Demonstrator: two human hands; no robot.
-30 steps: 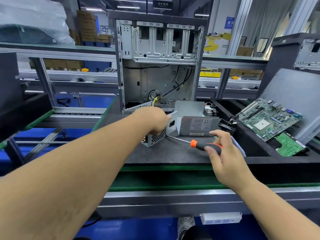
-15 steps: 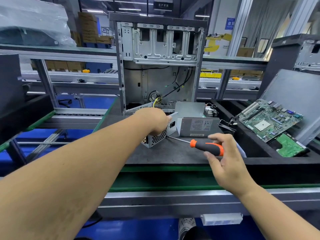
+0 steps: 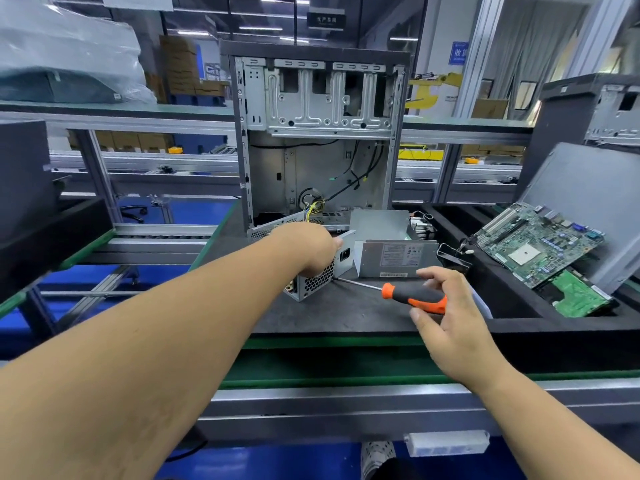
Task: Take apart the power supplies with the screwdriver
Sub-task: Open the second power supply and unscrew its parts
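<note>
A silver power supply [image 3: 320, 282] with a perforated grille sits on the dark mat, yellow and black wires rising from its back. My left hand [image 3: 308, 245] grips its top. My right hand [image 3: 450, 313] holds the orange and black screwdriver [image 3: 412, 296] by the handle, and the shaft tip touches the supply's lower front corner. A second power supply [image 3: 398, 258] with a label stands just to the right.
An open computer case [image 3: 322, 133] stands upright behind the supplies. A green motherboard [image 3: 533, 244] and a smaller green board [image 3: 575, 296] lie in the black tray [image 3: 512, 306] at the right. A metal rail runs along the near bench edge.
My right hand has shifted its fingers on the screwdriver handle, turning it. My left hand stays on the power supply.
</note>
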